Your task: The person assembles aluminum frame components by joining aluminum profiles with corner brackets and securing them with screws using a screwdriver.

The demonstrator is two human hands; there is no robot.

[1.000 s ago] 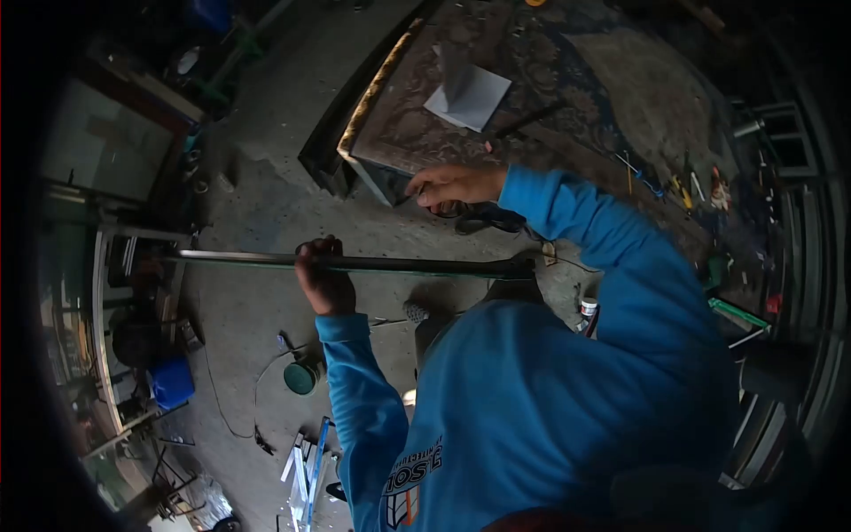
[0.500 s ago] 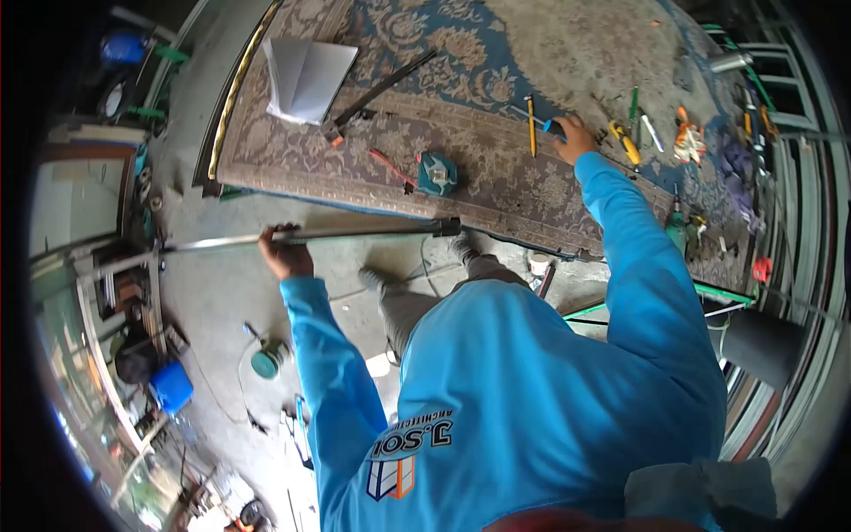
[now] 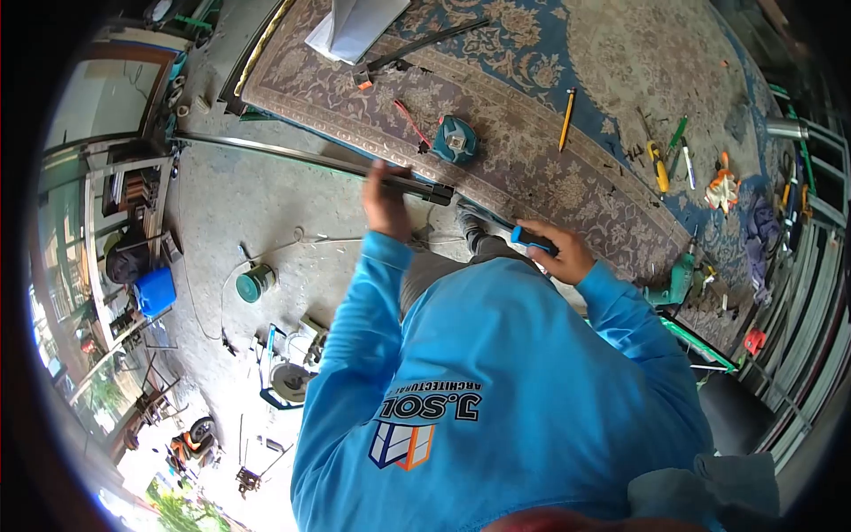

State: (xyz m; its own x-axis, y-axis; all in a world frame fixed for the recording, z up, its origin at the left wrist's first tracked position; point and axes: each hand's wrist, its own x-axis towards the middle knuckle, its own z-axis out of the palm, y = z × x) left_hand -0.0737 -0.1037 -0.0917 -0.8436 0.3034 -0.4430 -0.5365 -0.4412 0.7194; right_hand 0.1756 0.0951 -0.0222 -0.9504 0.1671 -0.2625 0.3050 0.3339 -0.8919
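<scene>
My left hand (image 3: 386,206) is closed around a long metal bar (image 3: 266,152) near its dark end fitting (image 3: 436,191). The bar runs off to the left, over the concrete floor and along the carpet edge. In my right hand (image 3: 564,254) is a screwdriver (image 3: 529,239) with a blue and black handle. Its shaft points up and left, toward the fitting on the bar. Just beyond the bar's end, a teal tape measure (image 3: 455,139) lies on the patterned carpet (image 3: 523,168).
On the carpet lie a yellow pencil (image 3: 567,120), a yellow-handled tool (image 3: 658,168), a white marker (image 3: 689,168) and a green power tool (image 3: 675,279). Papers (image 3: 355,31) lie at the far side. A green container (image 3: 256,283) and a saw (image 3: 288,379) stand on the floor at left.
My right hand has lifted the screwdriver off the carpet and brought it near my body. My left hand has moved right along with the bar, now close to its end fitting.
</scene>
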